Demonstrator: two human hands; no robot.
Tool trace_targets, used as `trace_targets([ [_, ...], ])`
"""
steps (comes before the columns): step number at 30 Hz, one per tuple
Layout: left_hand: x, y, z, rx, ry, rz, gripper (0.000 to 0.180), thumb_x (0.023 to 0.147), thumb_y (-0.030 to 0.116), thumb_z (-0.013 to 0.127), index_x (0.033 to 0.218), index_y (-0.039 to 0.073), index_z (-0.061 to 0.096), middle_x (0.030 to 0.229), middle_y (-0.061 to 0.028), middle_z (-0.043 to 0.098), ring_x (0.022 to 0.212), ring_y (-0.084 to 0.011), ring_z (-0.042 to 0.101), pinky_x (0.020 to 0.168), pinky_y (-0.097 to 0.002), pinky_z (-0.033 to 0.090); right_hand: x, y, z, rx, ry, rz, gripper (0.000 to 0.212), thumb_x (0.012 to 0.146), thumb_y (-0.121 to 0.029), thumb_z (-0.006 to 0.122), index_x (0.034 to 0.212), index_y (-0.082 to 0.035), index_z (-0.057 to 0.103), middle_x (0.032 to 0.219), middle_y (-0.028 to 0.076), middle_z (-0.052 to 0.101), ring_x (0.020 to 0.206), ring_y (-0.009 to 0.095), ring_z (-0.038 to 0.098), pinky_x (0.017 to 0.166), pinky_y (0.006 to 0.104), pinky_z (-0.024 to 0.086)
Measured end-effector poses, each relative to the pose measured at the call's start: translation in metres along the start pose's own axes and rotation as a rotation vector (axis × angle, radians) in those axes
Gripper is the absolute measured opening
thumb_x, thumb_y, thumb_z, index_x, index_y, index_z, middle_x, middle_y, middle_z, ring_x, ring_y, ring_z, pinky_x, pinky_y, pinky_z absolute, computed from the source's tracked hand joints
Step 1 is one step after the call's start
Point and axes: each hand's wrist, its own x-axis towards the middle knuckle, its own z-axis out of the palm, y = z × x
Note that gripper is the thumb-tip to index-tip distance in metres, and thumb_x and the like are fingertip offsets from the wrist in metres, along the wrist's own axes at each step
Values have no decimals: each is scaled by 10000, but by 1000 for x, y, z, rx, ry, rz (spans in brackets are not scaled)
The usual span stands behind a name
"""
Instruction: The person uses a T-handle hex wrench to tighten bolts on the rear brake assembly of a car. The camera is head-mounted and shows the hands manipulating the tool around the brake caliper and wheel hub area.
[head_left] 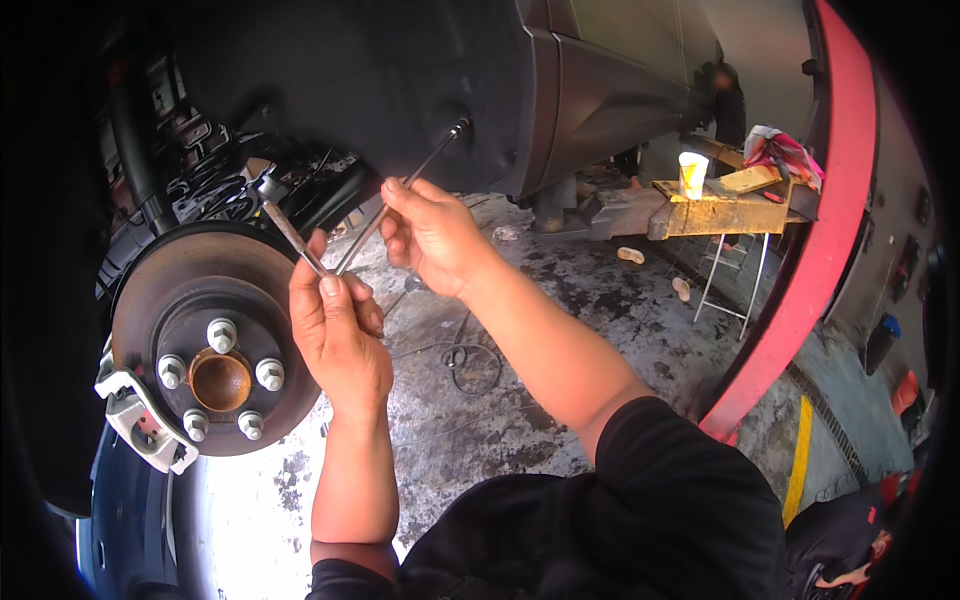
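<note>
A long thin metal socket wrench (428, 160) slants up to the dark wheel-arch liner (380, 90), its socket end at a small recess there. Partway along the shaft, my right hand (430, 232) pinches it between thumb and fingers. At the lower end my left hand (338, 325) is closed, also gripping a second rod (290, 232) that runs up-left to a shiny metal head. The two rods form a V at my left fingertips; whether they are one piece I cannot tell. Left of that hand is a brake disc (150, 290) with several lug nuts (221, 335) around its rusty hub.
A brake caliper bracket (140, 420) sits at the disc's lower left. The dark car body panel (610, 90) hangs above. At right stand a yellow lift arm (720, 215) carrying a paper cup (692, 175), a metal stool (735, 280) and a red post (800, 330). A cable (470, 370) lies on the stained floor.
</note>
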Motion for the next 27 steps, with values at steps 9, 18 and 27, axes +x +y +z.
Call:
trace_targets([
  [9,7,-7,1,15,99,29,445,1123,126,492,1563,63,468,832,10,538,606,-34,401,523,-188,332,16,6,-10,-4,-69,49,221,1057,-335,685,1028,-130,608,799,0,631,649,96,576,612,269,482],
  [18,12,-12,-4,-41,100,26,458,1118,126,500,1572,73,464,826,-5,582,585,-37,404,520,-188,327,20,7,-10,7,-61,2,225,1053,-324,691,1045,-115,606,802,16,634,654,117,599,616,270,511],
  [27,12,10,-13,733,-112,346,778,1020,105,644,1669,-5,229,1251,-196,703,949,-249,722,820,-366,586,30,7,-2,136,-120,-37,253,1062,-350,672,1029,-112,592,793,19,646,648,124,619,618,275,540],
])
